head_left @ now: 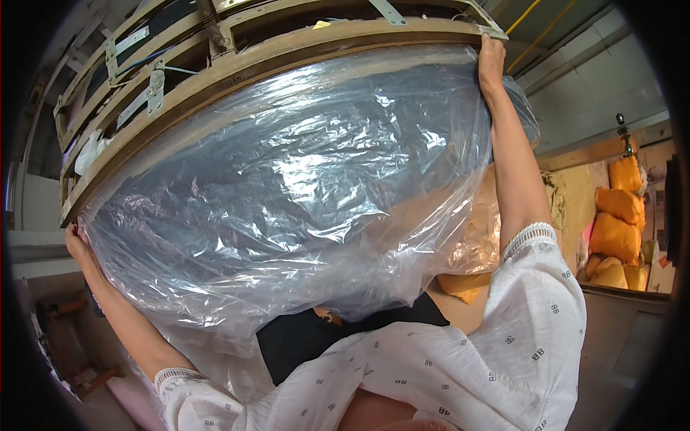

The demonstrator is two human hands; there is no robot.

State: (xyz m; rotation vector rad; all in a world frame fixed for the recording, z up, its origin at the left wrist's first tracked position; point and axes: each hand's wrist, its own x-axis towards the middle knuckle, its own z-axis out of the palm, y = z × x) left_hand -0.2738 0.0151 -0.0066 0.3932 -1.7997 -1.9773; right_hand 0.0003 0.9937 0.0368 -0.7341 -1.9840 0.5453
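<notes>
A large sheet of clear, crinkled plastic (309, 172) stretches in front of me, draped over a dark panel below a wooden frame (287, 52). At the frame's far right corner, my right hand (491, 63) is closed on the plastic's edge, its fingers against the wood. My left hand (76, 241) grips the sheet at the lower left corner, close under the frame's end; its fingers are partly hidden. Between both hands the upper edge of the plastic follows the curved front rail, while its lower part hangs in loose folds against my body.
Metal brackets (155, 87) and a coil spring (209, 25) are fixed on the slatted frame. Stuffed orange bundles (618, 219) are piled at the right. A pale wall (596, 90) rises behind, and brown wooden pieces (97, 381) lie low at the left.
</notes>
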